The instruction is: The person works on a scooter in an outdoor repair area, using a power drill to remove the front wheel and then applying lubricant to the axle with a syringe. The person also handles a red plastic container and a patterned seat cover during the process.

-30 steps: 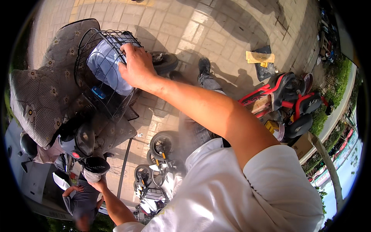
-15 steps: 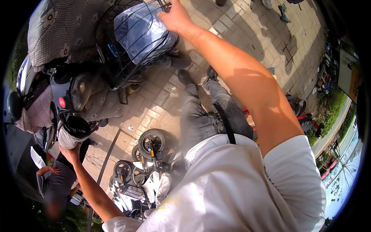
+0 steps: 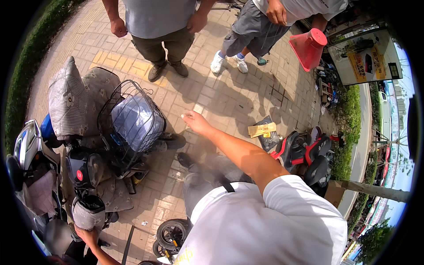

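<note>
Touching the grey padded handlebar mitt point(image 3: 87, 216) at the left, the left hand point(image 3: 87, 235) has its fingers partly out of my sight, so I cannot tell how tightly they close or whether they reach the handgrip. The right hand point(image 3: 196, 121) hangs in the air, apart from everything, its fingers loosely curled and, as far as I can see, holding nothing; I cannot make out whether the fingertips meet. The scooter point(image 3: 76, 163) stands on the paving point(image 3: 229, 117) to the left, with a black wire basket point(image 3: 152, 137) at its front and a pale plastic bag point(image 3: 132, 115) inside that basket. I judge the scooter heavy and apt to roll on its front wheel point(image 3: 176, 141), so I would want a firm hold on the handlebar itself rather than on the mitt, which looks soft and likely to slip round under the palm. The basket looks stiff but thin-wired; its upper rim would give me a second hold, better for steadying than for lifting. The bag seems light, slick and easily torn, so I would leave it be. The flowered quilted cover point(image 3: 68, 110) looks floppy and would give if pulled.
</note>
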Demonstrator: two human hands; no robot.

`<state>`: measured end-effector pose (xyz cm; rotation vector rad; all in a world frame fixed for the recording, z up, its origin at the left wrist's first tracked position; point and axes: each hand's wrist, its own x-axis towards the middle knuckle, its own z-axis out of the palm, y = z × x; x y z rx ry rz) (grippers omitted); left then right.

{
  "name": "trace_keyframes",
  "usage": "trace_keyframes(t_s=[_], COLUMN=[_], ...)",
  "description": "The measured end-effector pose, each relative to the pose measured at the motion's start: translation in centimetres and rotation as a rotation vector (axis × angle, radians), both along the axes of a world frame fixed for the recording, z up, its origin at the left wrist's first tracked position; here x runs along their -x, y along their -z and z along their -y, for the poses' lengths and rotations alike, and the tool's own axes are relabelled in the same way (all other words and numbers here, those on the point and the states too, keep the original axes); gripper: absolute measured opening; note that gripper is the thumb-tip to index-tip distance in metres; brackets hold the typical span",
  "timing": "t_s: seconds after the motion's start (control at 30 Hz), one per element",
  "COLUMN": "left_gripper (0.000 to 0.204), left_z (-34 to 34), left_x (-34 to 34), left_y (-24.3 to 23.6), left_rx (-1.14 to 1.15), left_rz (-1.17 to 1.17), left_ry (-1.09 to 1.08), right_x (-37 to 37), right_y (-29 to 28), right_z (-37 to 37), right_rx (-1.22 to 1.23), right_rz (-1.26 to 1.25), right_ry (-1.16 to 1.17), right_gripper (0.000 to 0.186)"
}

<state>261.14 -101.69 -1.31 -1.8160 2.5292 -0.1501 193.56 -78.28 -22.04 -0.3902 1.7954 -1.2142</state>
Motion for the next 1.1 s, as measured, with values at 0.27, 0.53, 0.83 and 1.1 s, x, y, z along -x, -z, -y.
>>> trace_keyframes(t_s=[0.27,0.53,0.83,1.1], left_gripper=[0.115,0.1,0.069,0.049], left_z=[1.8,-6.7,-18.8,-22.9], left_x=[3.9,7.3,22.9,29.7], left_y=[-0.5,9.2,17.8,16.0], left_rx=[-0.104,0.421,-0.69,-0.963], left_rz=[0.261,0.094,-0.276,-0.459], left_ry=[0.023,-0.474,-0.076,-0.349], right_x=[-1.5,-8.4,-5.5,1.7], right_y=[2.9,1.2,-1.0,1.4], right_z=[-42.1,-43.0,-39.9,-42.1], right_rx=[-0.981,-0.765,-0.563,-0.514], right_rz=[-0.377,-0.117,0.054,0.14], right_ry=[-0.153,0.18,0.346,0.409], right_gripper=[0.044,0.032,0.032,0.033])
